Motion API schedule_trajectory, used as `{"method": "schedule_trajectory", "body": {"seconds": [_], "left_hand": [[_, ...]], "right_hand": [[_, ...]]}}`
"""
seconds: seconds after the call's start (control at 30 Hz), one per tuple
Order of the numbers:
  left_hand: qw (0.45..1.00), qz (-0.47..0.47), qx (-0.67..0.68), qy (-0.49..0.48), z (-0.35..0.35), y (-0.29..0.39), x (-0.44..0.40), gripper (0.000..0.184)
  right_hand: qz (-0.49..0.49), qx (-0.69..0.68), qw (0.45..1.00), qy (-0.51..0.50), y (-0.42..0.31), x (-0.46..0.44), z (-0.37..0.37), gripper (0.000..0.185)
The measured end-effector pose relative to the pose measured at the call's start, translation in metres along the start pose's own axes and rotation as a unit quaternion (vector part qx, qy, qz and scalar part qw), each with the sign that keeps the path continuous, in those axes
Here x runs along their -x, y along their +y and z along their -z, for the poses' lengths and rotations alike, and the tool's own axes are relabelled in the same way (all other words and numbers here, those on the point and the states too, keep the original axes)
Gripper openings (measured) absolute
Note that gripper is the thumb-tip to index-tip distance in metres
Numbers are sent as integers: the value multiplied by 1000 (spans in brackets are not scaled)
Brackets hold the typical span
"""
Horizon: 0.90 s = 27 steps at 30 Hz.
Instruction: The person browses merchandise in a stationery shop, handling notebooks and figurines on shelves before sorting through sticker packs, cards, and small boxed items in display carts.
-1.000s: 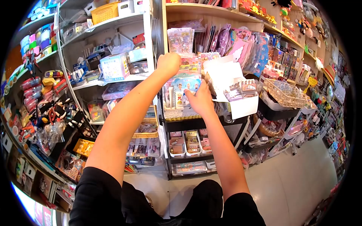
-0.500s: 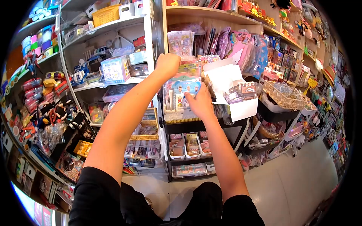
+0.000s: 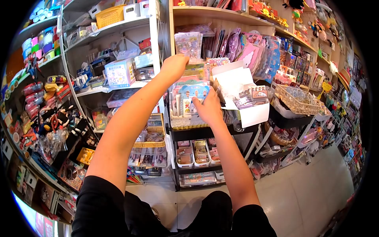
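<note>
A basket (image 3: pixel 188 121) on the cart's top shelf holds upright flat packets in clear wrapping. The front blue packets (image 3: pixel 194 91) show small cartoon figures. My right hand (image 3: pixel 209 107) grips them at the right side, thumb across the front and fingers around the edge. At the back of the same row, my left hand (image 3: pixel 174 68) is closed beside yellowish packets (image 3: pixel 196 73); its fingertips are hidden, so what it holds cannot be made out. An open white box (image 3: pixel 254 115) filled with small wrapped packs stands just right of my right hand.
Below, white bins (image 3: pixel 202 158) with small boxes sit on the cart's lower shelf. A metal rack (image 3: pixel 154 47) stands to the left. Clear plastic trays (image 3: pixel 298 98) are on the right, and a wooden shelf (image 3: pixel 221 15) rises behind.
Almost nothing differs. My left hand has shifted very slightly left and down, while my right hand stays at the blue packets.
</note>
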<state>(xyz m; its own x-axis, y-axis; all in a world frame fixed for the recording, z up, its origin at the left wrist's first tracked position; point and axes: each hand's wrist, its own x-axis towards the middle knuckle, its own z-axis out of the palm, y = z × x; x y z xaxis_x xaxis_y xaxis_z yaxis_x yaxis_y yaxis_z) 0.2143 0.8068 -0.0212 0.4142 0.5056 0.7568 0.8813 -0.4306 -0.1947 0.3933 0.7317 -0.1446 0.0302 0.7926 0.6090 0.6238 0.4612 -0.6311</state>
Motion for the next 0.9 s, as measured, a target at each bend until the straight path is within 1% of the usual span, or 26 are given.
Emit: {"method": "schedule_trajectory", "body": {"seconds": [0.17, 0.23, 0.33, 0.4, 0.43, 0.57, 0.63, 0.73, 0.9], "left_hand": [[1000, -5, 11, -13, -1, 2, 1, 13], [998, 8, 31, -47, 1, 4, 0, 17], [998, 3, 38, -56, 0, 9, 1, 21], [996, 5, 55, -65, 2, 13, 2, 22], [995, 8, 71, -74, 4, 15, 3, 24], [995, 10, 71, -68, 4, 16, 2, 25], [996, -21, 65, -58, 2, 15, 3, 24], [997, -30, 66, -40, -3, 12, 2, 22], [998, -15, 47, -47, -5, 15, 2, 22]], "right_hand": [[5, 0, 1000, 6, 0, 1, -1, 84], [4, -1, 1000, 6, -1, 2, 0, 83], [14, -2, 1000, 4, 1, 2, -2, 83], [19, 19, 999, 37, 2, 2, -5, 80], [18, 19, 999, 37, 3, 2, -6, 80], [13, 31, 999, 41, 1, 3, -6, 80], [12, 29, 999, 39, -1, 4, -5, 81], [7, 32, 999, 35, -2, 4, -4, 81], [9, 32, 999, 40, -3, 5, -4, 80]]}}
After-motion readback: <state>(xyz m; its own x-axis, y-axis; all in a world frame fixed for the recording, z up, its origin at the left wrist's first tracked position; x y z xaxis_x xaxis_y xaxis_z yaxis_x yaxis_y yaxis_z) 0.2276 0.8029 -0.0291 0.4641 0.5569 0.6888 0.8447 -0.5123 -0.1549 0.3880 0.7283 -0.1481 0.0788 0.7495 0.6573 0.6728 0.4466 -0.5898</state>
